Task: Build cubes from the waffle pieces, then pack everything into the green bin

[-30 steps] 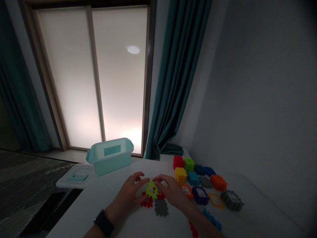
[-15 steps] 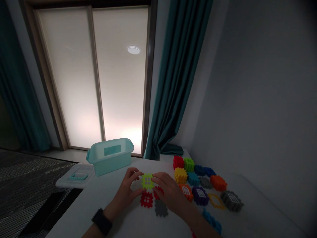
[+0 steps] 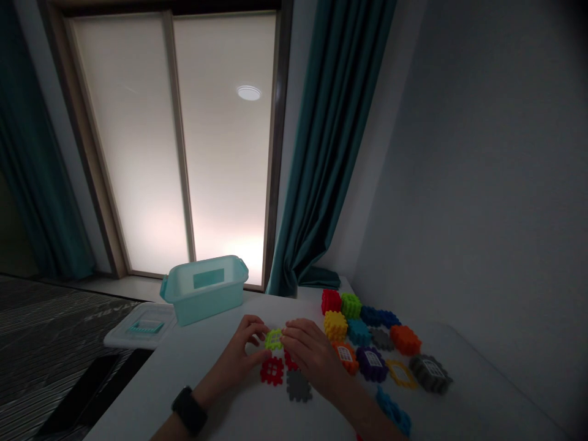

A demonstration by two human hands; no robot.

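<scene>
Left grip (image 3: 234,358) and right grip (image 3: 310,352), fingers curled, pinch a lime-green waffle block (image 3: 274,339) from either side — it sits just behind a red waffle block (image 3: 272,370) over the white desk (image 3: 202,343), a grey waffle block (image 3: 298,386) nearby.

A translucent aqua plastic storage bin (image 3: 204,293) stands on a white tabletop (image 3: 184,373), its pale rectangular lid (image 3: 140,327) lying just beside it, below a 2-pane frosted window (image 3: 128,141) edged by a dark teal fabric curtain (image 3: 331,141).
</scene>
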